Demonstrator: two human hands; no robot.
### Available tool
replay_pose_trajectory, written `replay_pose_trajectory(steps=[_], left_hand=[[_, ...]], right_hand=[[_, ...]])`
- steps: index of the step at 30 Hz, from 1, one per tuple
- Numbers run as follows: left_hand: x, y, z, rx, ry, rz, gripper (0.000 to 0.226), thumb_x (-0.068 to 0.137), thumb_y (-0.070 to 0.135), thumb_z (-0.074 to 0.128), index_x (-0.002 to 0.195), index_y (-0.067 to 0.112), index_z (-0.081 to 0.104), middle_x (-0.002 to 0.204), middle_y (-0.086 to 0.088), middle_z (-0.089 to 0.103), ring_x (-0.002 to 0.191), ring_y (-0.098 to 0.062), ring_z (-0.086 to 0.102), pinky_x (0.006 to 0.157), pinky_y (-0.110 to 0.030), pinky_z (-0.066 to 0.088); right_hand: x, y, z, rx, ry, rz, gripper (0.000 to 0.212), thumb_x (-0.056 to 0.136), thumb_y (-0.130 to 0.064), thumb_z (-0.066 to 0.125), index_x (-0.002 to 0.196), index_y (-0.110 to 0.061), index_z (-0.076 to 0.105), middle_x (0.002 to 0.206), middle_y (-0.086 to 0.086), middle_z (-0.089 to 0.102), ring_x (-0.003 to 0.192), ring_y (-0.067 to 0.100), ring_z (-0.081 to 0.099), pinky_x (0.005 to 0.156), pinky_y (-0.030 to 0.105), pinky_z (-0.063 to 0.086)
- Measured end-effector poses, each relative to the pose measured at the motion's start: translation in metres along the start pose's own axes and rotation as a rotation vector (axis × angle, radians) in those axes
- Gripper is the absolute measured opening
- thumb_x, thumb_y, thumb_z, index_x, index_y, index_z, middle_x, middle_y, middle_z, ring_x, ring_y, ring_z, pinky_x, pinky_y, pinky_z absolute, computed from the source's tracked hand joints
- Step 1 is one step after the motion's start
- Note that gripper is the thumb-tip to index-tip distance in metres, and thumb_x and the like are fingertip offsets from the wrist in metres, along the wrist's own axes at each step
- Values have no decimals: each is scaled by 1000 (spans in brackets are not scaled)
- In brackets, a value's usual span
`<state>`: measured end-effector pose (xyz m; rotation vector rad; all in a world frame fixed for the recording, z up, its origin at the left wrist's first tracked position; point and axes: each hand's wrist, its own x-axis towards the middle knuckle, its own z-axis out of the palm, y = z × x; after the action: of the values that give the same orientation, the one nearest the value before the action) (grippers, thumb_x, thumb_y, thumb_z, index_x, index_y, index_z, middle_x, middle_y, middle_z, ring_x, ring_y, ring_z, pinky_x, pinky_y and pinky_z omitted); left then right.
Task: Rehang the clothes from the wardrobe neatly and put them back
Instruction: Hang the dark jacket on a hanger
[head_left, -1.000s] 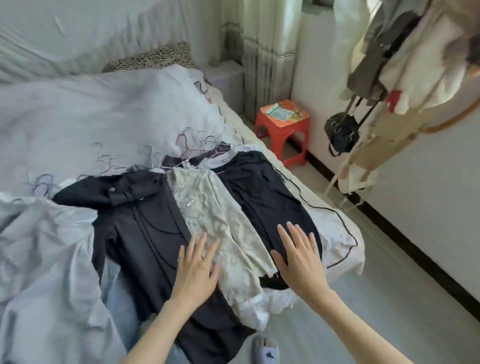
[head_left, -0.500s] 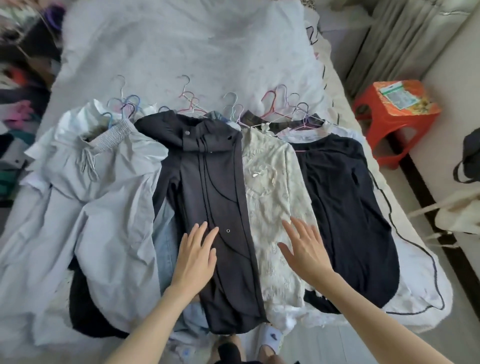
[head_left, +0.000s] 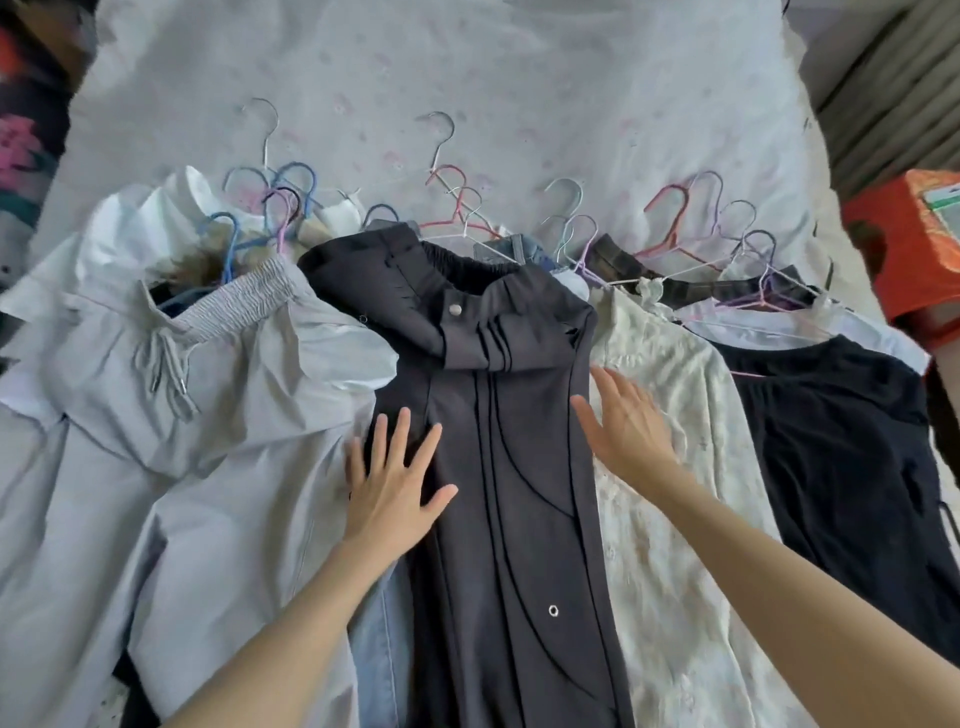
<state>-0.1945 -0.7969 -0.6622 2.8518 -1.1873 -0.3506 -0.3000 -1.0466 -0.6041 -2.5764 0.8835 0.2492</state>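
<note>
Several garments on hangers lie side by side on the bed. Dark grey trousers (head_left: 509, 467) lie in the middle. Light grey drawstring trousers (head_left: 208, 395) are to their left, a cream lace blouse (head_left: 670, 467) to their right, and a black top (head_left: 841, 457) at the far right. Coloured wire hanger hooks (head_left: 452, 208) fan out above the clothes. My left hand (head_left: 395, 478) lies flat with spread fingers on the left edge of the dark trousers. My right hand (head_left: 623, 426) rests flat on the blouse beside the trousers' right edge.
The pale floral bedsheet (head_left: 467, 67) stretches beyond the hangers. A red plastic stool (head_left: 904, 244) stands at the right edge. A strip of blue denim (head_left: 379, 649) peeks from under the dark trousers. Dark clutter (head_left: 26, 130) lies at the far left.
The view has swung left and closer over the bed. Both hands have slid up the garments, the left onto the dark trousers' upper leg, the right up the blouse.
</note>
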Motion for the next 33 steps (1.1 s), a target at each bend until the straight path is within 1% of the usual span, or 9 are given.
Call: replay_pose_trajectory(steps=[4,10,13,18,21,23,27,30,33], left_hand=[[18,-14,23,2,-11,39,77,74,66,34,142,29,29,145,-17,36,132,-38,35,107,-53,12],[22,-19,46,-61,33,58,83,74,64,48,145,30,23,150,-16,27,138,-32,18,109,-54,8],[25,-20,50,-70,13,52,87,72,63,57,145,31,24,150,-15,27,138,-32,18,108,-54,7],[28,-24,50,-42,-29,54,79,74,64,40,144,31,25,149,-15,30,137,-31,20,107,-54,9],[27,-19,44,-40,-26,34,78,70,56,58,140,29,35,145,-15,37,134,-33,31,108,-56,21],[25,-9,35,-86,-21,-25,68,69,47,62,132,26,46,141,-14,44,127,-36,44,98,-59,34],[15,3,18,-213,-5,-44,51,70,25,76,117,16,61,137,-16,48,123,-38,48,90,-59,42],[14,1,-7,-303,100,24,30,84,25,52,110,14,65,130,-12,55,121,-31,52,91,-48,48],[27,0,-50,-485,246,58,38,88,24,34,102,11,66,116,-6,61,112,-14,50,92,-35,49]], right_hand=[[81,-25,-1,34,89,-10,56,98,-38,36,145,-8,25,146,13,34,134,30,30,111,41,23],[167,-53,6,-12,-4,-15,65,97,-48,32,148,-11,15,152,9,24,141,25,18,115,43,9],[182,-54,11,55,-93,68,78,92,-57,37,148,-10,11,153,11,21,140,29,19,114,46,15],[180,-50,11,-15,-61,106,82,82,-63,50,134,0,35,136,21,40,128,36,34,105,45,29],[168,-52,2,-8,8,101,81,80,-63,55,128,0,39,133,18,43,126,34,35,103,43,31],[156,-54,-3,2,49,87,78,80,-60,57,125,1,40,130,17,43,123,33,36,101,40,31],[130,-62,-8,-60,190,102,65,85,-54,55,120,0,43,123,15,47,118,31,40,97,39,34],[111,-62,-19,16,178,133,44,92,-46,48,101,-3,45,102,15,58,100,33,55,80,38,40],[87,-59,-29,161,118,64,37,94,-41,49,78,-8,42,78,13,54,79,33,57,61,32,34]])
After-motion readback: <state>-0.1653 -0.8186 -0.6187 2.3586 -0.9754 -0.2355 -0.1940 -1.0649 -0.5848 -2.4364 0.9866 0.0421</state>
